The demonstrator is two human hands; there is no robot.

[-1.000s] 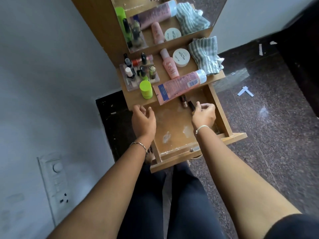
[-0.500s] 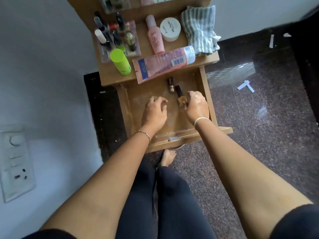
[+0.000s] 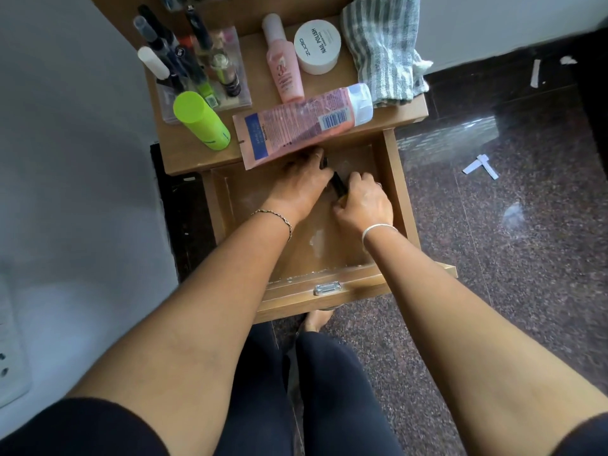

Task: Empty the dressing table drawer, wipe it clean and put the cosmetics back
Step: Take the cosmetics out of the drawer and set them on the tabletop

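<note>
The wooden drawer (image 3: 398, 195) is pulled out, its floor dusty with white smears. Both of my hands are inside it at the back. My right hand (image 3: 365, 205) grips a small nail polish bottle (image 3: 339, 187) with a black cap. My left hand (image 3: 299, 189) reaches under the overhanging pink tube (image 3: 296, 126), fingers curled at a second small dark-capped bottle (image 3: 325, 162) that is mostly hidden. A striped cloth (image 3: 385, 51) lies on the table top (image 3: 184, 149) at the right.
On the table top stand a lime green bottle (image 3: 200, 123), a pink bottle (image 3: 284, 70), a white nail polish jar (image 3: 317, 47) and a clear organiser (image 3: 197, 70) with several cosmetics. Grey wall at left, dark stone floor with paper scraps (image 3: 480, 166) at right.
My left hand has moved from the drawer's left side to its back, up to the second bottle. My right hand keeps its grip on the black-capped bottle. The view has tilted down.
</note>
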